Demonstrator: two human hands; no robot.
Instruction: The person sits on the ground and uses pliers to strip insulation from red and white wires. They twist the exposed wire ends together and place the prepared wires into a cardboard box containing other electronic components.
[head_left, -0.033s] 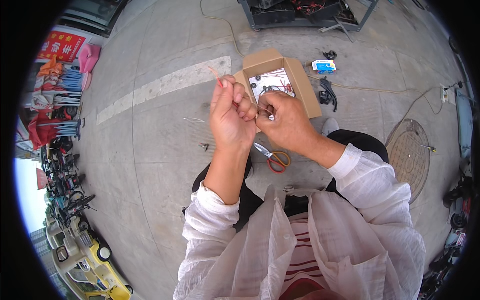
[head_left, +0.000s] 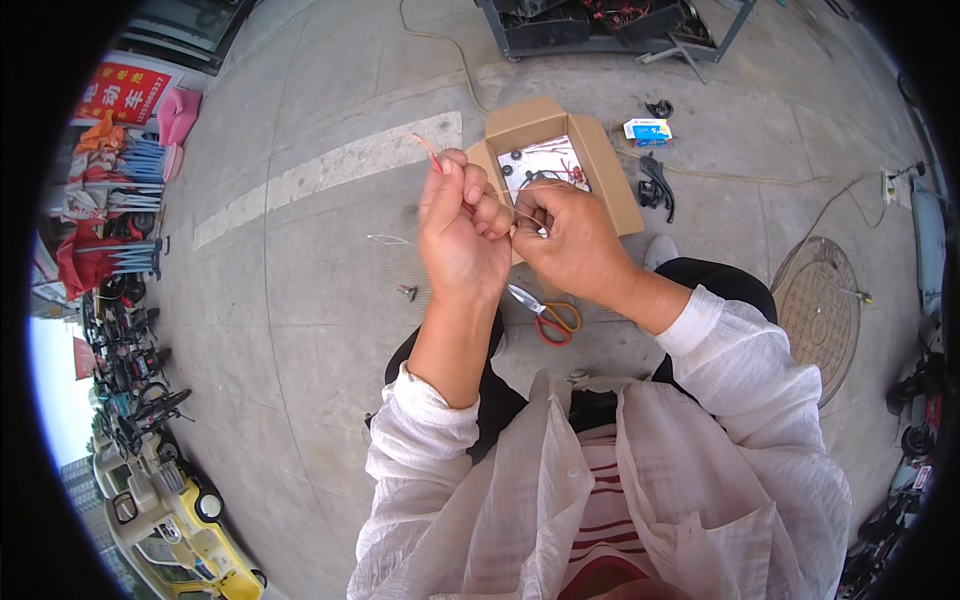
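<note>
My left hand (head_left: 460,225) is closed around a red wire (head_left: 436,160); its bare copper strands fan out above the thumb and index finger. Close beside it, my right hand (head_left: 570,230) pinches thin bare strands that run between the two hands. The far ends of these strands are hidden in my fingers. Behind the hands stands an open cardboard box (head_left: 617,180) with a white sheet, small black round parts and dark and red wires in it. Scissors (head_left: 545,317) with one red and one orange-yellow handle lie on the ground below my hands.
A blue-and-white small box (head_left: 648,132) and black plastic parts (head_left: 655,188) lie right of the carton. A metal cart (head_left: 620,40) stands at the back. Pale cable (head_left: 720,177) crosses the ground towards a manhole cover (head_left: 818,310). A small bolt-like piece (head_left: 407,292) lies at left.
Both hands keep nearly the same place and grip. The copper tip at my left hand has shifted very slightly left.
</note>
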